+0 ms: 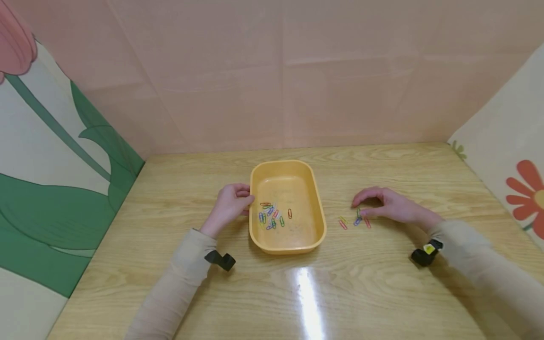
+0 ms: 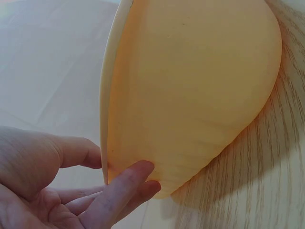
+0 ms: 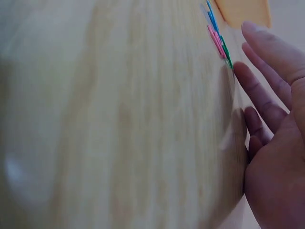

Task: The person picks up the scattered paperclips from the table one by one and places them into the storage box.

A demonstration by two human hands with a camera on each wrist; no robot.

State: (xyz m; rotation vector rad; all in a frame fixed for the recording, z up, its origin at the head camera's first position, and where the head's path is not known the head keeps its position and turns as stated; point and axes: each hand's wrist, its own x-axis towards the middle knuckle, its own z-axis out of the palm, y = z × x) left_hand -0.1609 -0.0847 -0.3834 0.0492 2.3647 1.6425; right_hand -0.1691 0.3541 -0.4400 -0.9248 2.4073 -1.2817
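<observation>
My left hand [image 1: 229, 208] holds the left rim of a yellow plastic tray [image 1: 316, 208], thumb at the rim and fingers against the outer wall [image 2: 190, 86]. Several coloured paper clips [image 1: 272, 217] lie in the tray, mostly towards its left side. To the right of it, a few more clips, among them a pink one [image 1: 342, 224] and a blue one [image 1: 358, 221], are on the table. Over these hovers my right hand [image 1: 393, 205], thumb and fingers apart, nothing held between them. Close to its fingertips is a green paper clip [image 3: 226, 50].
The wooden table [image 1: 361, 283] carries the tray and clips. A pink wall covering [image 1: 280, 85] stands behind it, with flower-patterned panels [image 1: 42, 212] on both sides. Glare shows on the table's near part.
</observation>
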